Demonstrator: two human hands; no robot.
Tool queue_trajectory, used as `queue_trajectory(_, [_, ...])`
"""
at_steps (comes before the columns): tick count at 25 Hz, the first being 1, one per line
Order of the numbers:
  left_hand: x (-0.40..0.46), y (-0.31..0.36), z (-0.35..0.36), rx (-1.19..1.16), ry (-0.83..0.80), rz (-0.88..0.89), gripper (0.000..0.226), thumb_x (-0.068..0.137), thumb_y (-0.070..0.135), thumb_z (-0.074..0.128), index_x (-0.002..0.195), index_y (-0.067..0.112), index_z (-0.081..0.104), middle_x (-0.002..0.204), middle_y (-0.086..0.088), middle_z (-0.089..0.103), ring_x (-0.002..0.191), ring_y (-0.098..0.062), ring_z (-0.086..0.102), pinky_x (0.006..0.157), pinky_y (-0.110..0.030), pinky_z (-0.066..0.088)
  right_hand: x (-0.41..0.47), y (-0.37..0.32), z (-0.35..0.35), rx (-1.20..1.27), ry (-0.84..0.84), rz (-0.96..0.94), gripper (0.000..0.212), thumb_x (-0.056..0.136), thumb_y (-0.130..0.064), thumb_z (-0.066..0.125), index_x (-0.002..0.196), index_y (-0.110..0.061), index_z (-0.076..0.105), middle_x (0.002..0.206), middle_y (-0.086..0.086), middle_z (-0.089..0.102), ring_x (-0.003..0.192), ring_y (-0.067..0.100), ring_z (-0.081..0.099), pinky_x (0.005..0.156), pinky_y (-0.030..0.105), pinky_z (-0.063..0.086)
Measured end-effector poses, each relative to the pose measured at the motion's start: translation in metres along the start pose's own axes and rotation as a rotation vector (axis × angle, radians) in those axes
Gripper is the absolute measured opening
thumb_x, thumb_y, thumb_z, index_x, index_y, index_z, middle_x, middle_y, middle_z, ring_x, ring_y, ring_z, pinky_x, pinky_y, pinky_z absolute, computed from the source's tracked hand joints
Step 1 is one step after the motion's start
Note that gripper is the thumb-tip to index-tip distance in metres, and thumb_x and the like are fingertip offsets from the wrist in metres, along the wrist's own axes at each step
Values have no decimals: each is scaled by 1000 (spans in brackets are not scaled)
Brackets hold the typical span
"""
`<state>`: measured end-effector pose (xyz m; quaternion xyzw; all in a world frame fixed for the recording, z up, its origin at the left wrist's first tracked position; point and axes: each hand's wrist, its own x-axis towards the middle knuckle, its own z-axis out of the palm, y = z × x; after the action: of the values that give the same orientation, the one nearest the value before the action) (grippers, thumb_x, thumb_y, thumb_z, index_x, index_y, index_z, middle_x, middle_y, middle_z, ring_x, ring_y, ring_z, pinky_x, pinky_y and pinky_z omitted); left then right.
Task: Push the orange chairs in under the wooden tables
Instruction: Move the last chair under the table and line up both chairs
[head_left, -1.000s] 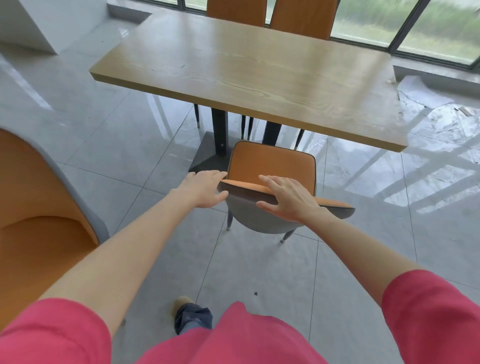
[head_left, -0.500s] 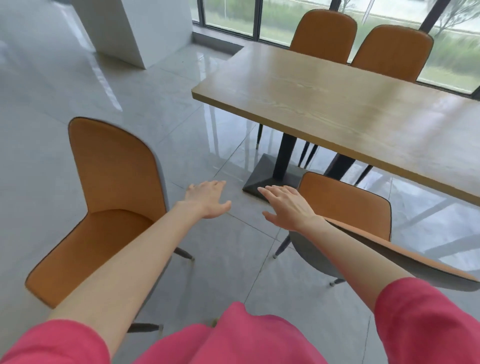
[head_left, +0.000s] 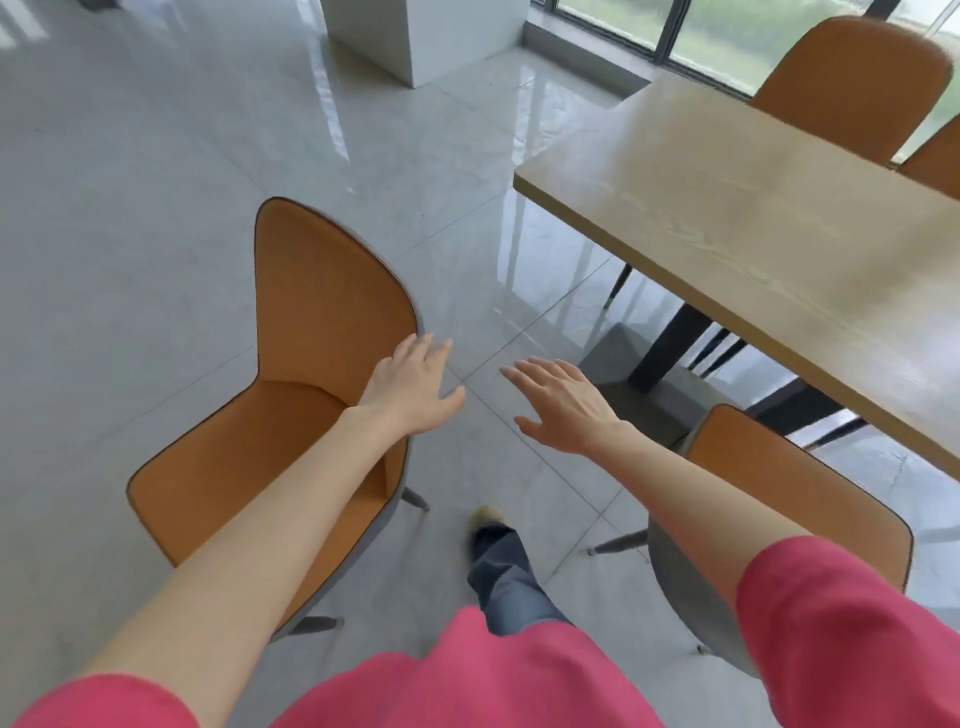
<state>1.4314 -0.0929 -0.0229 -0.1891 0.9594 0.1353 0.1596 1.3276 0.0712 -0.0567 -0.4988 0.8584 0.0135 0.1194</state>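
An orange chair (head_left: 311, 332) with a grey shell stands out on the floor at the left, away from the wooden table (head_left: 753, 208), its seat facing left. My left hand (head_left: 415, 387) hovers open at the right edge of that chair's backrest, fingers spread. My right hand (head_left: 563, 402) is open in the air over the floor between the two chairs. A second orange chair (head_left: 779, 483) stands at the lower right, at the table's near edge, partly hidden by my right arm. Two more orange chairs (head_left: 857, 83) stand at the table's far side.
The table rests on a black post with a dark base plate (head_left: 644, 379). A white pillar (head_left: 421, 36) stands at the back. Windows run along the far right. My foot (head_left: 485, 519) is on the grey tiled floor between the chairs.
Both hands have let go of the right chair's backrest. My view has swung left, and my hands have moved toward the chair standing out on the floor.
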Motion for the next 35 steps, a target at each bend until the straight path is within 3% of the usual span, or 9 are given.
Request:
queue_trajectory(7, [57, -33, -36, -146, 118, -246, 70, 98, 40, 36, 152, 11, 2, 162, -7, 1, 150, -25, 2, 119, -43, 17, 117, 18, -46, -39, 24, -266, 68, 94, -32, 53, 150, -20, 17, 158, 0, 21, 145, 19, 20, 117, 33, 16])
queue_trajectory(15, [115, -44, -35, -592, 113, -591, 95, 91, 55, 43, 149, 5, -15, 160, -15, -10, 149, -31, 5, 118, -46, 20, 253, 3, -73, -198, 12, -645, 76, 90, -12, 58, 151, -20, 13, 160, 3, 11, 147, 20, 12, 119, 35, 13])
queue_trajectory(20, [146, -50, -29, -679, 162, -752, 102, 90, 45, 54, 146, -3, -17, 158, -22, -10, 146, -35, 16, 116, -42, 30, 308, -25, -72, -260, 75, -940, 70, 86, 8, 54, 147, -12, 27, 159, 8, 13, 147, 24, 12, 119, 39, 13])
queue_trajectory(23, [153, -46, -24, -670, 198, -772, 101, 91, 32, 58, 144, -7, -19, 157, -24, -11, 147, -34, 12, 117, -40, 29, 340, -43, -70, -321, 76, -1074, 53, 91, 6, 48, 141, -10, 39, 157, 6, 24, 147, 22, 15, 119, 38, 12])
queue_trajectory(25, [156, -45, -22, -693, 227, -768, 100, 90, 27, 58, 144, -7, -19, 157, -23, -11, 148, -34, 11, 116, -39, 29, 353, -51, -65, -321, 147, -1156, 39, 86, 4, 59, 122, -9, 60, 142, 7, 49, 140, 23, 35, 115, 40, 26])
queue_trajectory(27, [157, -46, -21, -716, 251, -780, 99, 90, 25, 58, 145, -5, -19, 158, -21, -10, 147, -33, 14, 114, -40, 33, 360, -50, -54, -260, 260, -1209, 24, 76, 3, 67, 95, -10, 72, 114, 5, 70, 121, 24, 58, 103, 42, 43])
queue_trajectory(28, [157, -46, -21, -722, 257, -784, 98, 90, 24, 58, 145, -4, -19, 158, -20, -9, 147, -32, 14, 114, -39, 34, 360, -47, -51, -247, 294, -1222, 20, 77, 1, 62, 88, -12, 73, 105, 3, 73, 115, 23, 63, 100, 41, 47])
queue_trajectory(31, [158, -44, -21, -736, 271, -773, 97, 90, 22, 59, 146, -4, -17, 158, -19, -7, 147, -31, 13, 115, -39, 31, 354, -46, -50, -293, 241, -1205, 38, 79, -8, 36, 77, -15, 73, 93, 0, 75, 107, 20, 67, 95, 38, 51])
queue_trajectory(35, [159, -46, -21, -762, 280, -776, 99, 88, 19, 61, 146, -3, -17, 158, -18, -7, 147, -31, 12, 116, -40, 29, 345, -43, -46, -298, 136, -1183, 39, 77, -8, 35, 69, -17, 72, 85, -3, 75, 102, 17, 69, 91, 34, 53])
